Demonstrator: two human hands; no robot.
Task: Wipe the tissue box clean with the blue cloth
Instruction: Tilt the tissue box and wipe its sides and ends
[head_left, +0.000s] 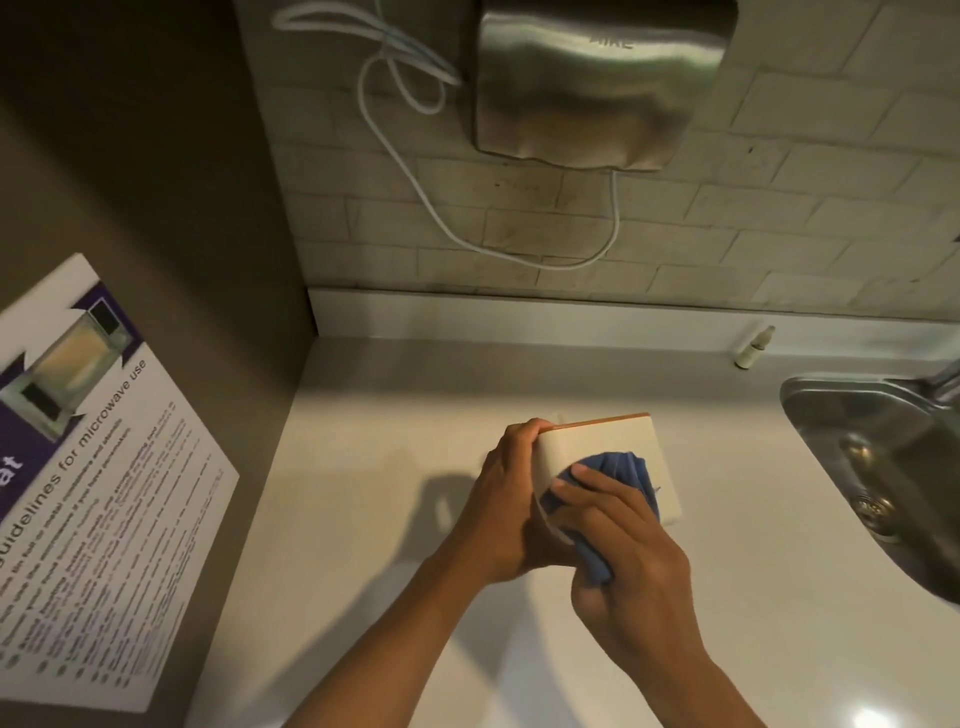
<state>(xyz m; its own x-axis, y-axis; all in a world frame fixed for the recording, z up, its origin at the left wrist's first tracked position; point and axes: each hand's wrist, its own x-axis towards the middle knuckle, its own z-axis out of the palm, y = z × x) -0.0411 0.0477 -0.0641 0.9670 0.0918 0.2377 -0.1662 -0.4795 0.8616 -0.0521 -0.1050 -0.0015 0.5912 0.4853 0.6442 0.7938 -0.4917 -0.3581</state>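
Blue cloth pressed on the tissue box, mid-tabletop.
The left hand (511, 499) gripped the cream, orange-edged tissue box (618, 452) by its left side; the right hand (623, 551) held the bunched blue cloth (618, 473) against its top. Bare pale tabletop (374, 431) lay to the left, a steel sink (883, 457) to the right; a wall notice (98, 499) read "guidelines for microwave use".
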